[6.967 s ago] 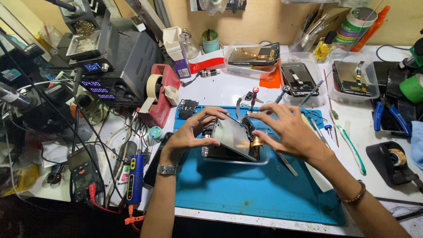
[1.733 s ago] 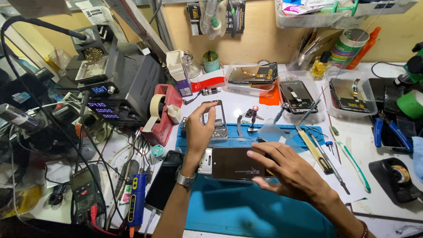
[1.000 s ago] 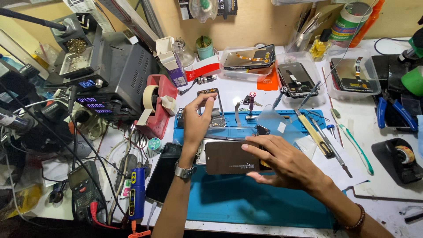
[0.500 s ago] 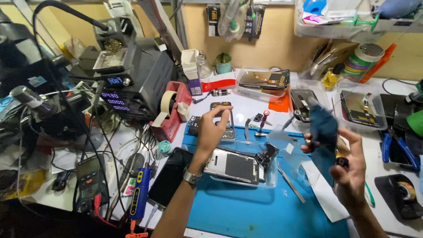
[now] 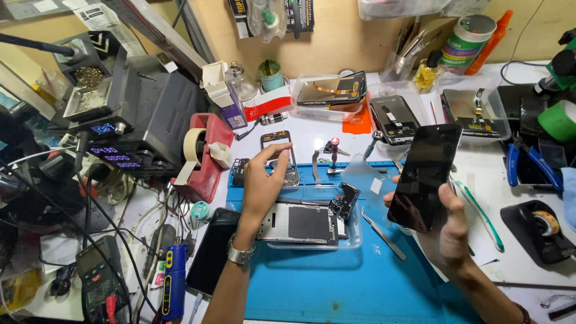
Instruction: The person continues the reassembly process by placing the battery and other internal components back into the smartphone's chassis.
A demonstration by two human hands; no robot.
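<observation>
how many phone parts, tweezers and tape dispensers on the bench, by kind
Black screen panel in the right hand: 1
Opened phone bodies, one under the left hand at, one in a tray: 2
Bare phone frame: 1
Tweezers: 1
Tape dispensers: 2
Total: 7

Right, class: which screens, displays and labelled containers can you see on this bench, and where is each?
Dark phone screen: black rectangle, raised in the right hand.
Station display: blue lit digits, black box, left.
Meter: dark, green-edged, bottom left.
Labelled tub: green and white cylinder, back right.
</observation>
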